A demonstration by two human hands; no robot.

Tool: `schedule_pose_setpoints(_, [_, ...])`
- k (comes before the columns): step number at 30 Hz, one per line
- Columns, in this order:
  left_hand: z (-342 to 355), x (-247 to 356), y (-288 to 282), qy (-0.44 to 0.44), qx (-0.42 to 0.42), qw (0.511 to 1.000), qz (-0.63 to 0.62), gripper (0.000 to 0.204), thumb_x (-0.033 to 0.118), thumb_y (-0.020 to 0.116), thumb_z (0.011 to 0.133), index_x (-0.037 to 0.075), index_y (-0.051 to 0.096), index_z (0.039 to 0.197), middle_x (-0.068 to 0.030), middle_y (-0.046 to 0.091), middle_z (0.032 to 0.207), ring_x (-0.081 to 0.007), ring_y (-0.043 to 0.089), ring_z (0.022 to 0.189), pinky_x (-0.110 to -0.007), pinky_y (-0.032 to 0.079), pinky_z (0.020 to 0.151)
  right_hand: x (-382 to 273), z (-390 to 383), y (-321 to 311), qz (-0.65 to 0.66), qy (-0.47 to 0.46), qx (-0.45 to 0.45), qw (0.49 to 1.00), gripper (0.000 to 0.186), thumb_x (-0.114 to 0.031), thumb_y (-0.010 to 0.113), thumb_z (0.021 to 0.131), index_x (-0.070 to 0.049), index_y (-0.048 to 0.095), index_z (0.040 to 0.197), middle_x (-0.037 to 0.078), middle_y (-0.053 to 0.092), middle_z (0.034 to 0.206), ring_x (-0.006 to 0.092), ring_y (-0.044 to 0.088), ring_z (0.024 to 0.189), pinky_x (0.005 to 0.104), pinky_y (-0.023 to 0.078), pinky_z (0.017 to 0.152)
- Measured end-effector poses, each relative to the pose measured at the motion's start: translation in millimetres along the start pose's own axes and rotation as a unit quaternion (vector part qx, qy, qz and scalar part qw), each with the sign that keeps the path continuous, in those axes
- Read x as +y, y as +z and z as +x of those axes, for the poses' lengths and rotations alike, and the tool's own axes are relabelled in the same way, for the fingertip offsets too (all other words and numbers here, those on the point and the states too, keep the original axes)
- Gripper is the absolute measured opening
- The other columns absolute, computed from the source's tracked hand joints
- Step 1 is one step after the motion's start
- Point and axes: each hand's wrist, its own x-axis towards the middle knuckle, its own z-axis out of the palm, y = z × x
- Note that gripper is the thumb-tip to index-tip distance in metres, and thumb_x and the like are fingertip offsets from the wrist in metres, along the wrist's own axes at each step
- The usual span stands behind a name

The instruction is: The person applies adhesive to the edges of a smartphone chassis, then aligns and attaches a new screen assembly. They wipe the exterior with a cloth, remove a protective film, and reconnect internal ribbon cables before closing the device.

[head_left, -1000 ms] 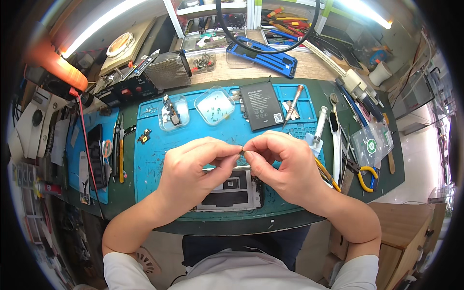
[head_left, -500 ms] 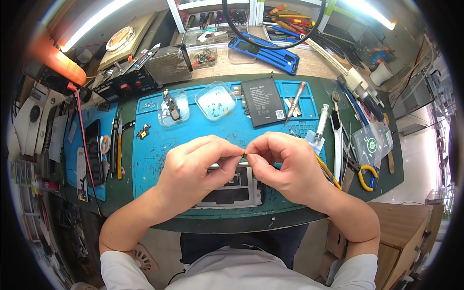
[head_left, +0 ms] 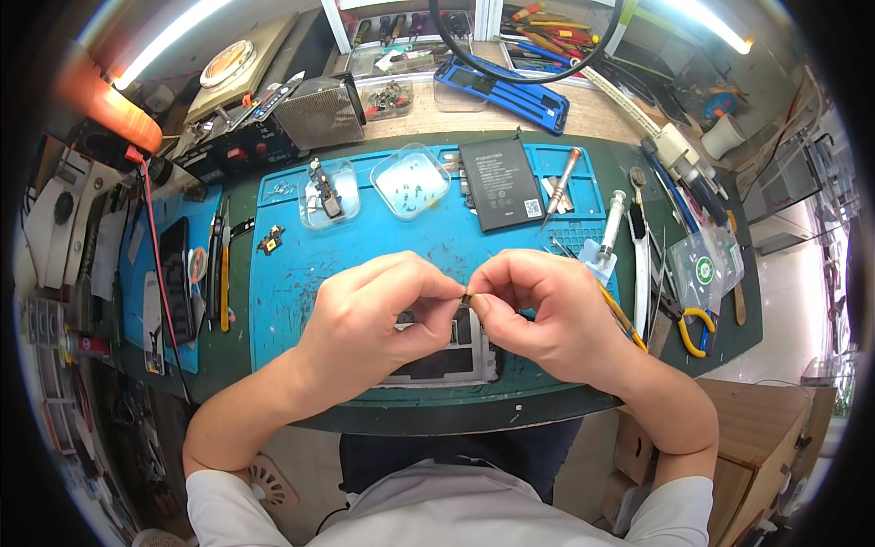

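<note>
My left hand [head_left: 378,314] and my right hand [head_left: 547,305] meet fingertip to fingertip above the blue work mat [head_left: 292,310]. Both are closed in a pinch on a tiny dark part [head_left: 467,298], mostly hidden by the fingers, so its kind is unclear. Below them lies an opened phone housing [head_left: 451,366], grey-framed with dark recesses, partly covered by my hands. Beyond the hands are a black phone battery [head_left: 499,182], a clear dish [head_left: 410,187] of tiny screws, and another dish [head_left: 326,214] holding a phone part. A small circuit piece [head_left: 271,239] rests on the mat's left.
Right of my hands are a screwdriver [head_left: 562,187], a syringe [head_left: 612,223], a brush [head_left: 637,223], yellow-handled pliers [head_left: 697,333] and a plastic bag [head_left: 706,269]. On the left lie a dark phone [head_left: 173,269] and a red cable [head_left: 153,237]. A blue fixture [head_left: 510,94] sits at the back.
The view has shifted slightly, so the bench items sit a little differently in it. Both hands keep their pinch, with slightly more of the dark part showing between the fingertips.
</note>
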Motion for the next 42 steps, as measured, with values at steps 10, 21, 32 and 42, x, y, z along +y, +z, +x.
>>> schedule_pose_setpoints(10, [0, -1, 0, -0.011, -0.004, 0.999, -0.031, 0.017, -0.009, 0.077, 0.074, 0.001, 0.066, 0.083, -0.0078, 0.071, 0.078, -0.0160, 0.069, 0.068, -0.027, 0.056, 0.062, -7, 0, -4, 0.080, 0.060, -0.050, 0.994, 0.006, -0.002, 0.067, 0.096, 0.001, 0.065, 0.101, -0.004, 0.063, 0.087, -0.0001, 0.056, 0.076, 0.0180, 0.046, 0.064])
schedule_pose_setpoints(21, [-3, -1, 0, -0.011, -0.016, 0.999, -0.045, 0.019, -0.009, 0.078, 0.073, 0.001, 0.065, 0.083, -0.0075, 0.070, 0.076, -0.0145, 0.070, 0.066, -0.026, 0.057, 0.059, -9, 0, -7, 0.124, 0.092, -0.080, 0.985, 0.006, 0.000, 0.066, 0.096, 0.002, 0.066, 0.101, -0.003, 0.064, 0.087, 0.0004, 0.055, 0.076, 0.0182, 0.046, 0.063])
schedule_pose_setpoints(32, [-6, 4, 0, -0.129, -0.035, 0.978, -0.159, 0.011, -0.002, 0.076, 0.082, -0.001, 0.067, 0.088, -0.0064, 0.072, 0.079, -0.0113, 0.070, 0.069, -0.026, 0.057, 0.062, -6, 2, -11, 0.137, 0.097, -0.101, 0.981, 0.009, -0.003, 0.066, 0.097, 0.001, 0.067, 0.104, -0.003, 0.065, 0.091, -0.0007, 0.056, 0.077, 0.0171, 0.046, 0.064])
schedule_pose_setpoints(42, [5, 7, -14, -0.391, -0.101, 0.796, -0.451, 0.008, 0.005, 0.068, 0.097, -0.003, 0.065, 0.097, -0.0102, 0.073, 0.086, -0.0136, 0.072, 0.073, -0.026, 0.060, 0.064, -6, 1, -12, 0.116, 0.080, -0.076, 0.987, 0.009, -0.002, 0.065, 0.097, 0.001, 0.066, 0.105, -0.003, 0.065, 0.090, -0.0002, 0.056, 0.074, 0.0172, 0.046, 0.063])
